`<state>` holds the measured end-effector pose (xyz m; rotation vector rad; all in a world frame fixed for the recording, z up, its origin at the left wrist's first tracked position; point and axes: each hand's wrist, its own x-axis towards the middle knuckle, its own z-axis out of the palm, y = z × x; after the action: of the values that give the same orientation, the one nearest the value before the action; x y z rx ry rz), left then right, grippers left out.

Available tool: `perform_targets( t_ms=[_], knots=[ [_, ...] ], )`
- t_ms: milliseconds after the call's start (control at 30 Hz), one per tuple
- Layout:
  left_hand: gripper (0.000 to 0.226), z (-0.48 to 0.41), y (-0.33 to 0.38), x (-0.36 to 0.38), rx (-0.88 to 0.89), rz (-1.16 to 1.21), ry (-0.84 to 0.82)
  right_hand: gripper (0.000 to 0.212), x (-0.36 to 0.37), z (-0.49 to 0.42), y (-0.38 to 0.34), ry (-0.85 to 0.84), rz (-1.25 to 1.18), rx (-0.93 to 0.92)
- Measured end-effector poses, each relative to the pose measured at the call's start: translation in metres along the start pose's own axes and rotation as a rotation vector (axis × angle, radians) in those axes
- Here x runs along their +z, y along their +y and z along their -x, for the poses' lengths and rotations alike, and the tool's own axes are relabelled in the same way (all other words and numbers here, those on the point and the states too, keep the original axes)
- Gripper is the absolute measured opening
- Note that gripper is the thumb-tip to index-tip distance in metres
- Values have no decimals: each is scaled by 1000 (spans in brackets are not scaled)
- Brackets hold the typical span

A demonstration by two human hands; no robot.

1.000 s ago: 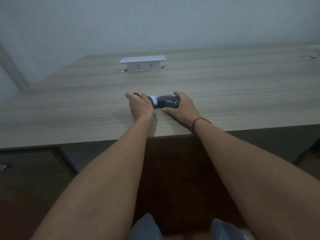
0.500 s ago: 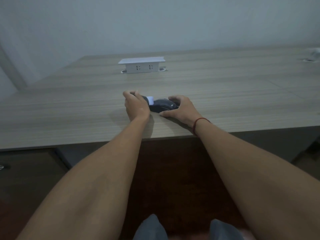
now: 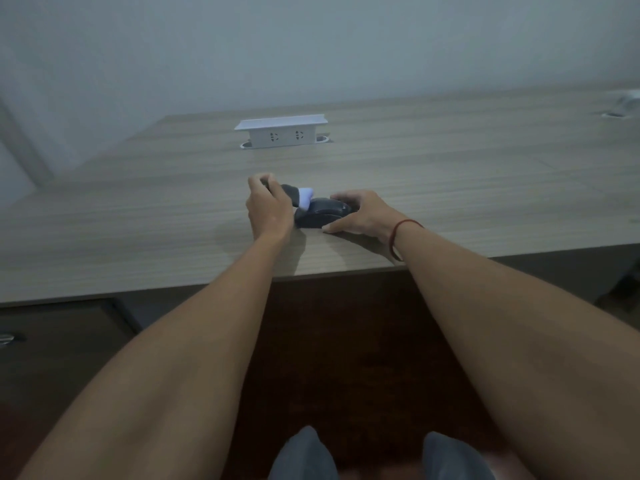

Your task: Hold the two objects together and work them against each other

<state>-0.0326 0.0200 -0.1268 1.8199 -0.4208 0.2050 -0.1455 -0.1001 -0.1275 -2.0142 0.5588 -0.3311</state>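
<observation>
Gripping a small dark-handled brush (image 3: 292, 195) with pale bristles (image 3: 306, 198), fingers of the left hand (image 3: 268, 207) curled around the handle, bristle tip laid against the left end of a black computer mouse (image 3: 320, 213). Resting on the wooden desk (image 3: 450, 188) near its front edge, between both hands. Bracing the mouse with the right hand (image 3: 360, 213), fingers curved over the far side and thumb along the near side. Probably light, rigid and smooth-shelled, so apt to skid on the laminate unless pinned from both flanks; best held low at the sides, clear of the buttons and wheel. Soft, yielding bristles, likely needing little pressure. Red cord (image 3: 398, 233) around the right wrist; white pop-up socket box (image 3: 282, 135) well apart, farther back on the desk.
</observation>
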Motion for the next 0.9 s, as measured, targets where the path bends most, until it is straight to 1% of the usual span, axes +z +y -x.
perform_targets(
  t_ms=[67, 100, 167, 200, 267, 333, 367, 467, 500, 600, 667, 733, 767, 833, 900],
  knots=[
    [28, 1, -3, 1, 13, -58, -32, 76, 0, 1, 0, 2, -16, 5],
    [28, 2, -5, 0, -11, -119, -24, 74, 0, 1, 1, 12, -26, -2],
    [28, 0, -10, -5, -69, -229, 35, 71, -1, 2, 3, 28, -10, -20],
    [28, 0, -11, -8, -70, -252, 59, 71, -2, 1, 3, 28, 4, -26],
    [29, 1, -10, -11, -18, -219, 73, 71, -3, 0, 3, 20, 25, -24],
    [29, 4, -8, -11, 36, -161, 47, 71, -4, 0, 2, 10, 42, -17],
    [30, 4, -8, -10, 34, -164, 32, 71, -3, 0, 2, 2, 52, -18],
    [29, 3, -9, -10, -52, -214, 29, 71, -3, 1, 2, -7, 76, -32],
    [29, 4, -9, -10, -48, -191, 40, 72, -3, 1, 2, -6, 85, -31],
    [30, 7, -6, -7, 61, -77, 48, 75, -5, 0, 1, -8, 93, -7],
    [29, 8, -6, -4, 41, -93, 16, 85, -1, -1, -2, -7, 40, 23],
    [28, 8, -7, -3, -21, -151, 4, 96, 9, -4, -5, 52, 17, 79],
    [28, 7, -8, -3, -21, -163, 20, 96, 15, -5, -5, 108, 60, 97],
    [28, 6, -7, -4, 34, -124, 81, 88, 22, -8, -5, 222, 185, 98],
    [29, 7, -5, -5, 86, -54, 121, 80, 23, -10, -2, 252, 187, 56]
  ],
)
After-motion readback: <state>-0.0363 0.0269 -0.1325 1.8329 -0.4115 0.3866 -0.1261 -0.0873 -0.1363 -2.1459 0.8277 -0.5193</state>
